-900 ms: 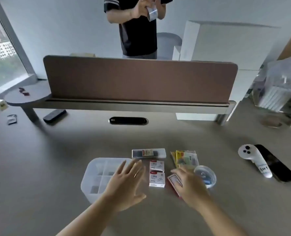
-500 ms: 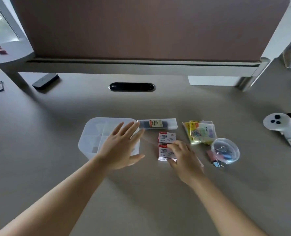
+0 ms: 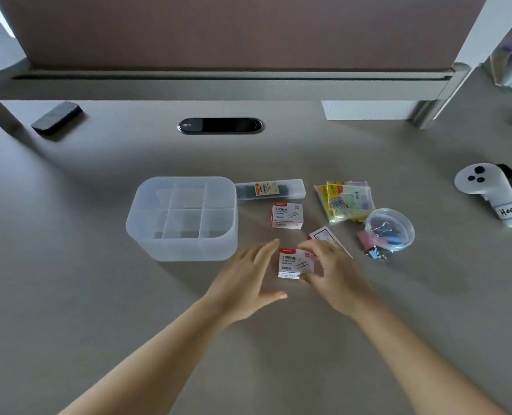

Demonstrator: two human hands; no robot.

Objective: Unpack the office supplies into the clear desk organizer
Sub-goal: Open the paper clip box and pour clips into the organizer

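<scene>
Right hand [image 3: 332,274] pinches a small white-and-red cardboard paper-clip box [image 3: 295,262] near the front middle of the grey matte desk [image 3: 98,295]; left hand [image 3: 245,280] spread, fingers straight, beside the box, holding nothing. Judgement: steady the box with both hands, open an end flap, tip the clips over one cell to avoid scatter.

Beyond: frosted clear plastic desk organizer [image 3: 185,250], rounded corners, grid dividers, nothing in it. Second identical paper-clip box [image 3: 287,215] just right of it. Round clear tub of coloured binder clips [image 3: 389,229], glossy sticky-note packet [image 3: 346,200], long translucent lead case [image 3: 269,190] further back.
</scene>
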